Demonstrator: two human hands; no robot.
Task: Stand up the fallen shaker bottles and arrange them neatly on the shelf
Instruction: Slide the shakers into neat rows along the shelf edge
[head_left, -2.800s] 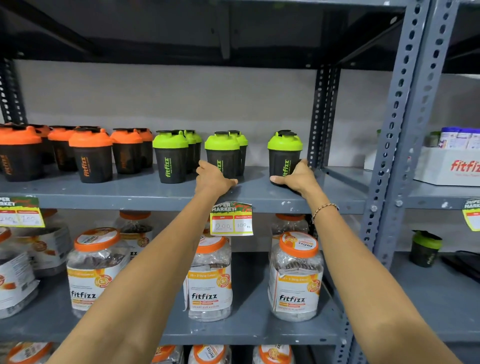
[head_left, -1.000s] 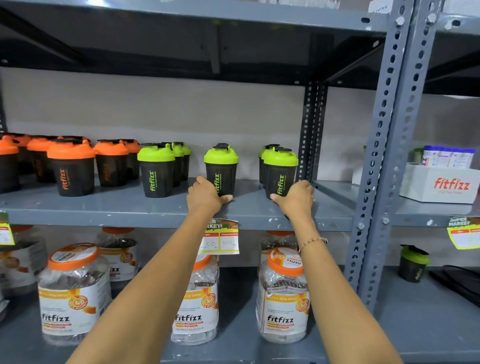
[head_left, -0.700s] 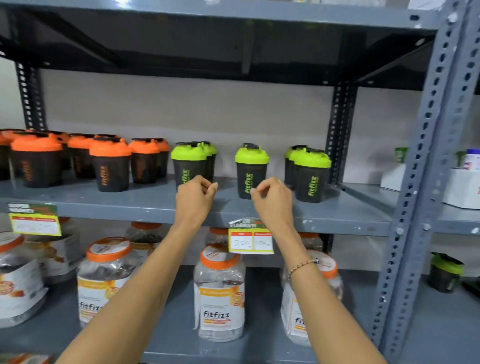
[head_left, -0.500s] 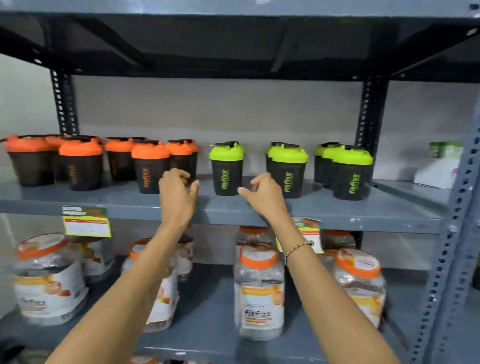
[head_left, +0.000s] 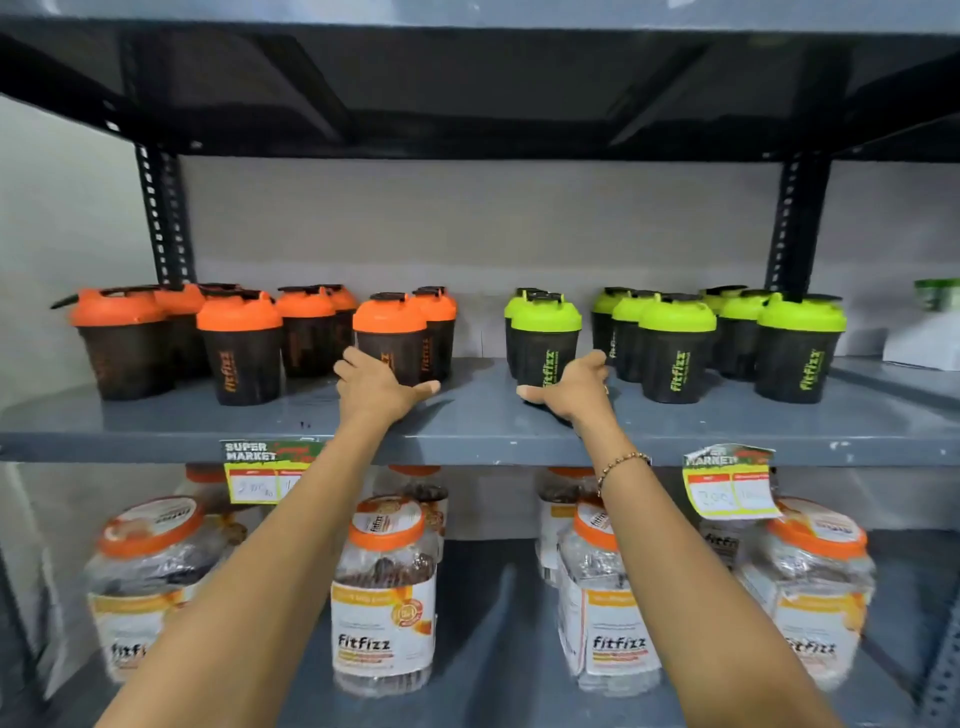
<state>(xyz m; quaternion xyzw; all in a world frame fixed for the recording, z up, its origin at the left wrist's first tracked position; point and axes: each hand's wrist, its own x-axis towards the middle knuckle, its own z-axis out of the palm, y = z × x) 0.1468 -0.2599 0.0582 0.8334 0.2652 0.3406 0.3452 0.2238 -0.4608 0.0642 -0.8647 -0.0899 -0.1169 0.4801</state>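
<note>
We cup our left hand (head_left: 382, 387) around the base of an upright orange-lidded shaker (head_left: 390, 338) and our right hand (head_left: 571, 387) around a green-lidded shaker (head_left: 545, 338) on the shelf (head_left: 478, 421), judging them light, stiff, tippy plastic best gripped low.

Grey painted metal shelf (head_left: 478, 415) across mid-frame, matt, with small chips along its front edge. Shaker bottles (head_left: 675, 348) of dark, semi-translucent plastic with smooth, slightly glossy orange and green lids. Clear glossy plastic jars (head_left: 384, 597) at the bottom, paper-labelled. Paper price tags (head_left: 730, 483) hang below the shelf edge.
</note>
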